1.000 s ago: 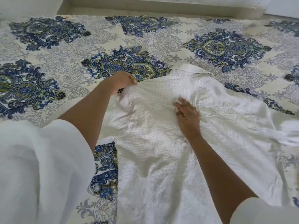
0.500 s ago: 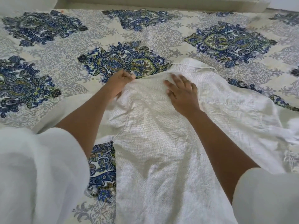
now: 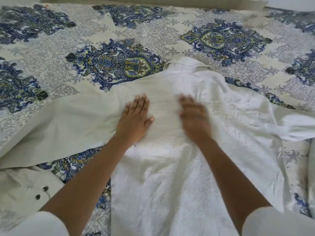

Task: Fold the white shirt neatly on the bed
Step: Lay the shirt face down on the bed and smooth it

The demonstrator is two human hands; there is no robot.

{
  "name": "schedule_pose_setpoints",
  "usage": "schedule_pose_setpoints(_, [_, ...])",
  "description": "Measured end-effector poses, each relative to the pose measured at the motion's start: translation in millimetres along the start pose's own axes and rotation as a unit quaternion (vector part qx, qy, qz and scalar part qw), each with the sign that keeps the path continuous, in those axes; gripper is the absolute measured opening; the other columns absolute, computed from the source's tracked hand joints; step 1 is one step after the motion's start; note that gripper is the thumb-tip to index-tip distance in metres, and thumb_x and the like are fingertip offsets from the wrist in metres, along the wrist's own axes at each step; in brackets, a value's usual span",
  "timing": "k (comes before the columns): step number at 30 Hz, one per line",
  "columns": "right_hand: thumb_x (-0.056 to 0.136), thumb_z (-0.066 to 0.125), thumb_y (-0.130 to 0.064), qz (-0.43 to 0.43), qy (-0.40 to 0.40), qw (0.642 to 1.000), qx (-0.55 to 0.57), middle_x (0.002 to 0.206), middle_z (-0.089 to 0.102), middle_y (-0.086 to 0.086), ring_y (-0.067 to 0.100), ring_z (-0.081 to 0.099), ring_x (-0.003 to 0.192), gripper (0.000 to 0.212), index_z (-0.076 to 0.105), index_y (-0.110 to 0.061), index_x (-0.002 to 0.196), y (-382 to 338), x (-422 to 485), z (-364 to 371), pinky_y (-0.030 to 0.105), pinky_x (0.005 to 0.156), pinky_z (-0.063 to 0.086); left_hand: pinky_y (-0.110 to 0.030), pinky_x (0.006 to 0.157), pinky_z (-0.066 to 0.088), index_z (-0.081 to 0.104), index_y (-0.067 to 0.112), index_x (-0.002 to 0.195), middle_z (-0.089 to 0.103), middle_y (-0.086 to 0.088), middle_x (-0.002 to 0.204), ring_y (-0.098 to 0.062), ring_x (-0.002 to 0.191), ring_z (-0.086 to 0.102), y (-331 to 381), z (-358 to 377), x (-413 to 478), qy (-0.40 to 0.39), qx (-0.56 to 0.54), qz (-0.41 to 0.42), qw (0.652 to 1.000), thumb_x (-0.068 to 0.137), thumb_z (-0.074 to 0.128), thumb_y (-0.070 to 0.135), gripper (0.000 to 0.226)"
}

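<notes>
- The shirt (image 3: 167, 176) lay spread flat on the bed (image 3: 51, 53), filling the view from the centre down to 6 o'clock.
- It was white with a fine woven texture. It was creased over the lower body and smoother near the shoulders.
- Its collar (image 3: 185, 64) pointed away from you toward 12 o'clock and lay flat on the patterned bedspread.
- A straight seam (image 3: 163, 102) ran across the upper part, passing between your two hands.
- One sleeve (image 3: 68, 126) stretched out toward 8 o'clock and ended in a cuff (image 3: 29, 186) with two dark buttons (image 3: 40, 193).
- The other sleeve (image 3: 296, 126) ran off toward 3 o'clock, rumpled where it left the view.
- Your left hand (image 3: 134, 116) rested palm down on the shirt just left of centre. Its fingers were straight and close together, pointing to 12 o'clock, and grasped nothing.
- Your right hand (image 3: 194, 116) lay just right of centre, near the left but apart from it. It was blurred, but it looked flat on the cloth with the fingers extended and nothing gripped.
- Both forearms reached in from 6 o'clock, over the shirt's body.
- The bedspread was cream with blue and green medallions, and it showed at 7 o'clock between the sleeve and the shirt's side.
</notes>
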State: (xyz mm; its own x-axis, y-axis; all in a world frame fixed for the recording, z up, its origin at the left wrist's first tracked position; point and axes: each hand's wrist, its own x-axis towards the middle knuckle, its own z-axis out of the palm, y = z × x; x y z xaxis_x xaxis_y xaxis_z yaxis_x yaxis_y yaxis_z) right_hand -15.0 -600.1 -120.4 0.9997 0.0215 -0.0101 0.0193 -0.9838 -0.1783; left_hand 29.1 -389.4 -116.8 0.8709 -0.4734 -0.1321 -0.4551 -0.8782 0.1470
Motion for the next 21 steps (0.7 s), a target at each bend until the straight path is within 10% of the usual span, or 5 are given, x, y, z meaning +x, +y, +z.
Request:
schedule_pose_setpoints(4, [0.100, 0.021, -0.030, 0.284, -0.010, 0.959, 0.009, 0.158, 0.009, 0.003, 0.016, 0.007, 0.146, 0.052, 0.010, -0.014, 0.149, 69, -23, -16, 0.043, 0.117, 0.003, -0.041, 0.114, -0.010, -0.010, 0.009, 0.148, -0.014, -0.008, 0.157, -0.023, 0.144, -0.013, -20, -8, -2, -0.032, 0.064, -0.109, 0.992, 0.098, 0.013, 0.044, 0.064])
schedule_pose_setpoints(10, [0.095, 0.028, -0.026, 0.024, -0.021, 0.999, -0.010, 0.146, 0.040, 0.007, 0.022, 0.039, 0.135, 0.049, 0.038, -0.009, 0.140, -28, -61, 9, 0.047, 0.108, 0.033, -0.036, 0.115, -0.006, -0.002, 0.011, 0.149, -0.007, -0.005, 0.158, -0.020, 0.146, -0.005, 62, 17, -44, -0.042, -0.015, 0.009, 0.999, 0.085, -0.006, 0.048, 0.074])
schedule_pose_setpoints(16, [0.094, 0.015, -0.036, 0.325, -0.010, 0.945, 0.026, 0.155, 0.020, 0.010, 0.022, 0.016, 0.144, 0.060, 0.022, -0.008, 0.147, 57, -125, -16, 0.046, 0.115, 0.014, -0.039, 0.117, -0.002, -0.003, 0.000, 0.147, -0.007, -0.016, 0.156, -0.025, 0.145, -0.006, 43, 7, -79, -0.048, -0.005, -0.122, 0.991, 0.098, 0.020, 0.040, 0.067])
schedule_pose_setpoints(21, [0.090, 0.030, -0.025, 0.035, -0.016, 0.999, -0.010, 0.143, 0.045, 0.008, 0.024, 0.041, 0.134, 0.051, 0.046, -0.007, 0.135, -54, -137, 11, 0.042, 0.108, 0.018, -0.037, 0.119, 0.000, -0.006, 0.011, 0.148, -0.010, -0.005, 0.157, -0.019, 0.145, -0.009, 102, 27, -116, -0.039, -0.033, -0.031, 0.998, 0.091, -0.001, 0.041, 0.065])
